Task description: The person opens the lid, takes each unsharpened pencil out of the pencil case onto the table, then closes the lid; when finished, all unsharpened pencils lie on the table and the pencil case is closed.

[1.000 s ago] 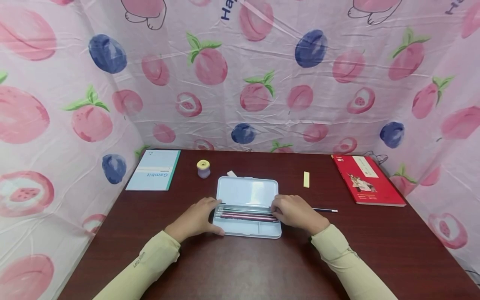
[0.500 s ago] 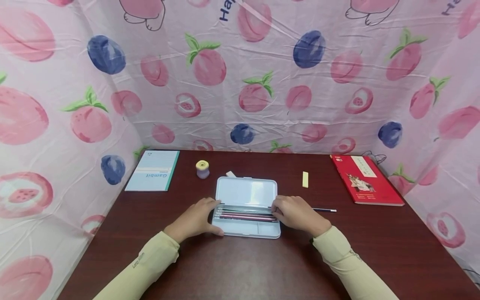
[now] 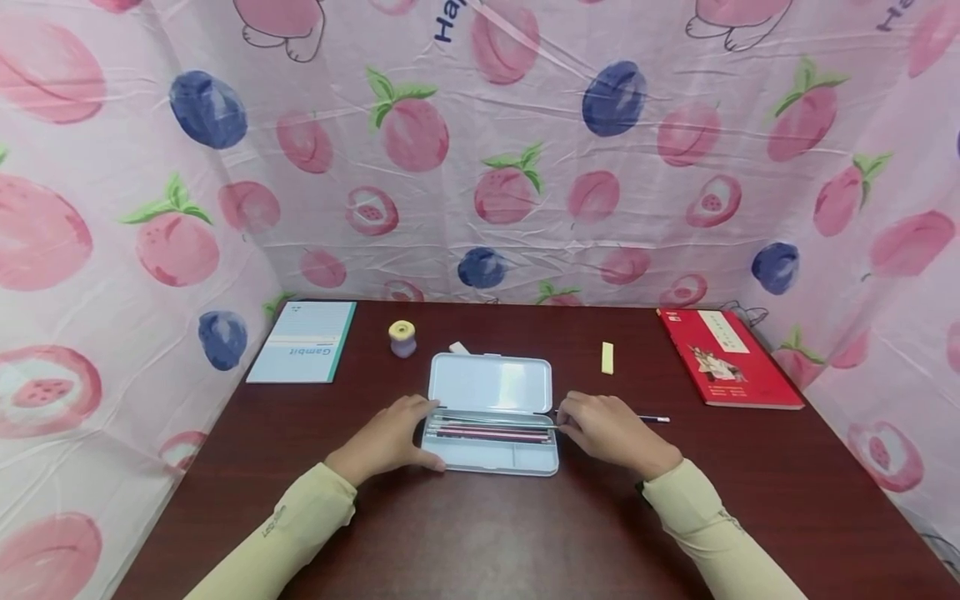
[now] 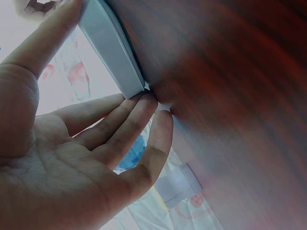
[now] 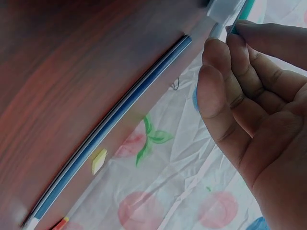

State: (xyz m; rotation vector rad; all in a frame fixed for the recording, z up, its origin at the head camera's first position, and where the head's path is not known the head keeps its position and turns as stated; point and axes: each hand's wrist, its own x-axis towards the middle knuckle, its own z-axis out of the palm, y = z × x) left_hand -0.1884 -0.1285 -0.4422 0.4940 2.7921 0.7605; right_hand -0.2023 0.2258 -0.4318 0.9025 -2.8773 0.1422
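A pale blue pencil case (image 3: 491,367) lies open on the dark table, its lid flat behind the tray. Several pencils (image 3: 487,434) lie in the tray. My left hand (image 3: 390,437) holds the case's left end (image 4: 112,48), thumb on the front wall and fingertips (image 4: 144,103) at the far corner. My right hand (image 3: 600,427) is just past the case's right end. Its thumb and fingertips pinch the end of one thin pencil (image 3: 510,422), which shows green-tipped (image 5: 237,24) in the right wrist view.
A loose dark pencil (image 3: 652,418) (image 5: 120,115) lies on the table behind my right hand. Farther back are a yellow eraser (image 3: 607,357), a white eraser (image 3: 459,347), a yellow-topped sharpener (image 3: 402,337), a blue notebook (image 3: 303,342) at the left and a red book (image 3: 727,358) at the right.
My right hand has shifted right, off the case's end, drawing one pencil with it. My left hand and the case have stayed put.
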